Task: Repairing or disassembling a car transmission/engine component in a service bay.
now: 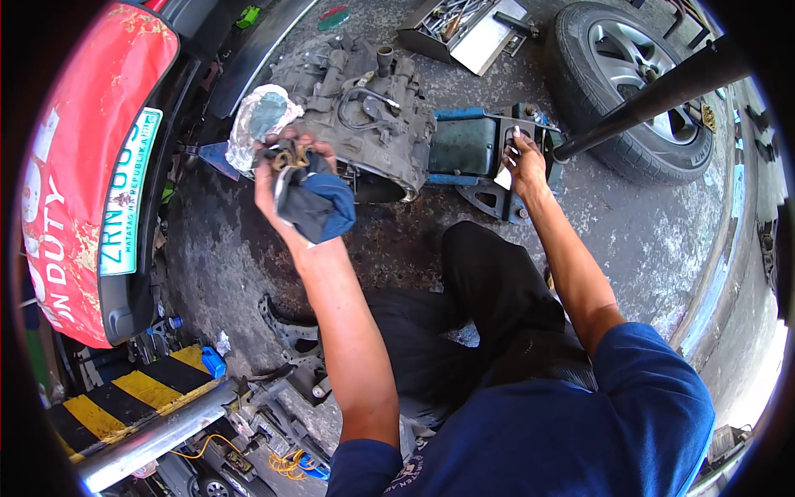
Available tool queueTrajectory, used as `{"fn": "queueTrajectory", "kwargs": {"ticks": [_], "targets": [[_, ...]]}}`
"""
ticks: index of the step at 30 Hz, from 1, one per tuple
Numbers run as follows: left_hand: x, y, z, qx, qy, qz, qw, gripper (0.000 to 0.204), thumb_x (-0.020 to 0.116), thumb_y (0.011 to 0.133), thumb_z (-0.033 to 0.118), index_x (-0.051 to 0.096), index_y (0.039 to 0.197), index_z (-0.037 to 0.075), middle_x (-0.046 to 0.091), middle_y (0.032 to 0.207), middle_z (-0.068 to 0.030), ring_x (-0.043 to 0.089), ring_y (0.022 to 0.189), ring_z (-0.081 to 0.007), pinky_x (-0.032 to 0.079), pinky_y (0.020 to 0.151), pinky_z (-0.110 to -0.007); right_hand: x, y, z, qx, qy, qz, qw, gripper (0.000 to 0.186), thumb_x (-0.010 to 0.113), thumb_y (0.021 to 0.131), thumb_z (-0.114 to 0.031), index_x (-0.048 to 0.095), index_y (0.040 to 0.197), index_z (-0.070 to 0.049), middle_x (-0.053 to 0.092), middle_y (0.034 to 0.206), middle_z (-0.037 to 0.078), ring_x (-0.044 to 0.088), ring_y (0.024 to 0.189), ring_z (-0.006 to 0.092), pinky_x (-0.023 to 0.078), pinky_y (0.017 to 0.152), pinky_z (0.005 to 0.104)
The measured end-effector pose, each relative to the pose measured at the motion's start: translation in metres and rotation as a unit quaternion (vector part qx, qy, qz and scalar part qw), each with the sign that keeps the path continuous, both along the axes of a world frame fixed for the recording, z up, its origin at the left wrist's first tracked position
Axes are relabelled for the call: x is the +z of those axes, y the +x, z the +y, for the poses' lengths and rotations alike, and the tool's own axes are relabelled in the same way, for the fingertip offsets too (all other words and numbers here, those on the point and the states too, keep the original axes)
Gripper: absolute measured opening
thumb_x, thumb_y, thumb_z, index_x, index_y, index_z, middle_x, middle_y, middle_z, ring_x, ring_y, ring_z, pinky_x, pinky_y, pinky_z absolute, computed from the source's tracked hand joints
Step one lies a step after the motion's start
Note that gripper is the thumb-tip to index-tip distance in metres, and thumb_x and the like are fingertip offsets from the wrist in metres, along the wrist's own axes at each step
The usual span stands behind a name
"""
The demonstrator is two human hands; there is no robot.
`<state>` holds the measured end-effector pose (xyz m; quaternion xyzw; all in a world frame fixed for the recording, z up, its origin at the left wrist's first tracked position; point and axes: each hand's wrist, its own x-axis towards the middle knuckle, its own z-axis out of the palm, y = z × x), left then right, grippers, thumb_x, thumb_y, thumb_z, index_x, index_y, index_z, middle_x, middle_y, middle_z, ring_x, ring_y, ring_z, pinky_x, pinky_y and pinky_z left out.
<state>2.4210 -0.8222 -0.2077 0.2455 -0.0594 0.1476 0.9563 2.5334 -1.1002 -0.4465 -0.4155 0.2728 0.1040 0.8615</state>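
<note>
My left hand [273,170] grips a bundle of blue and dark grey cloth [319,203], with some brownish material showing among the fingers. It is in front of a grimy metal gearbox housing [356,124], beside crumpled foil-like wrapping [244,141] at the housing's left end. My right hand [522,166] is closed on a small white object [502,177] I cannot make out clearly, over the end of a blue floor jack [464,145] to the right of the housing. A long black bar [646,99] rises from the jack toward the upper right.
A loose wheel [580,99] lies at upper right, near an open toolbox [464,29]. A red-covered vehicle bumper [91,166] runs along the left. A striped black-and-yellow barrier [141,389], a metal pipe [157,431], yellow cord [286,464] and metal parts are at lower left.
</note>
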Motion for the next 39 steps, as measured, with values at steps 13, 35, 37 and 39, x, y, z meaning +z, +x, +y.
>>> {"fn": "queueTrajectory", "kwargs": {"ticks": [13,35,37,39], "targets": [[0.007,0.014,0.026,-0.053,-0.032,0.029,0.998,0.018,0.052,0.093,0.023,0.060,0.094,0.007,0.059,0.095,-0.0050,0.057,0.087,-0.0190,0.046,0.081,-0.034,0.007,-0.031,0.006,0.135,-0.027,-0.036,0.990,0.019,0.063,0.093,-0.024,0.055,0.089,-0.008,0.050,0.069,-0.002,0.047,0.058,0.0092,0.040,0.050,0.0267],[-0.013,-0.064,-0.020,-0.153,-0.067,0.143,0.975,0.009,0.056,0.090,0.016,0.057,0.093,0.007,0.054,0.087,-0.0038,0.053,0.090,-0.0168,0.043,0.085,-0.032,-0.005,-0.150,-0.219,0.069,-0.249,-0.028,0.966,0.020,0.060,0.097,-0.029,0.059,0.094,-0.009,0.047,0.071,-0.005,0.043,0.063,0.0047,0.037,0.055,0.0226],[-0.015,-0.057,-0.025,-0.124,-0.021,0.133,0.983,0.011,0.055,0.092,0.018,0.057,0.093,0.007,0.054,0.089,-0.0039,0.053,0.089,-0.0170,0.043,0.083,-0.032,0.001,-0.161,-0.250,0.064,-0.265,-0.017,0.962,0.021,0.060,0.097,-0.031,0.059,0.095,-0.010,0.046,0.069,-0.005,0.043,0.062,0.0048,0.036,0.055,0.0227],[-0.021,-0.045,-0.028,-0.165,0.025,0.112,0.980,0.016,0.051,0.096,0.022,0.054,0.099,0.007,0.052,0.096,-0.0057,0.051,0.089,-0.0177,0.043,0.082,-0.033,0.006,-0.166,-0.275,0.037,-0.274,-0.012,0.961,0.023,0.059,0.097,-0.034,0.060,0.095,-0.011,0.045,0.069,-0.005,0.043,0.061,0.0048,0.036,0.055,0.0222]]}}
